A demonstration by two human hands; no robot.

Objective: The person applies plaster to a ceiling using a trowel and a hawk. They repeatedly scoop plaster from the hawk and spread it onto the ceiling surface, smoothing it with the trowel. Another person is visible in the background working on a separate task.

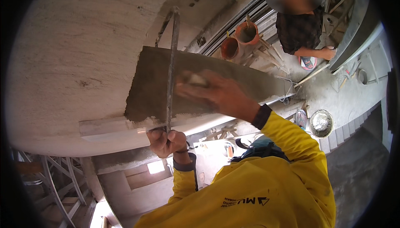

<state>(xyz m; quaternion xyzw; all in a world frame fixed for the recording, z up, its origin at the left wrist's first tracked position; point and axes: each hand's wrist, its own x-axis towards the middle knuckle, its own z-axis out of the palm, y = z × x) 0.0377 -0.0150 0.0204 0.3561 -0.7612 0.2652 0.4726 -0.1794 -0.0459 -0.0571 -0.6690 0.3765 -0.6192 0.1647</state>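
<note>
My left hand [166, 142] is closed at the lower end of a long, thin grey metal bar [171, 69]. The bar crosses in front of a strip of wet grey plaster [146, 78] on a pale surface. My right hand [223, 94], smeared by motion, lies over the plaster to the right of the bar. A small pale object [196, 80] shows at its fingers, too blurred to name. Both arms wear yellow sleeves with dark cuffs.
Two orange buckets [247, 33] stand beyond the plaster strip. A person in a dark checked shirt [298, 30] is at the upper right. A round tub [321, 123] sits near steps [348, 130] at the right. Metal framing [54, 182] rises at the lower left.
</note>
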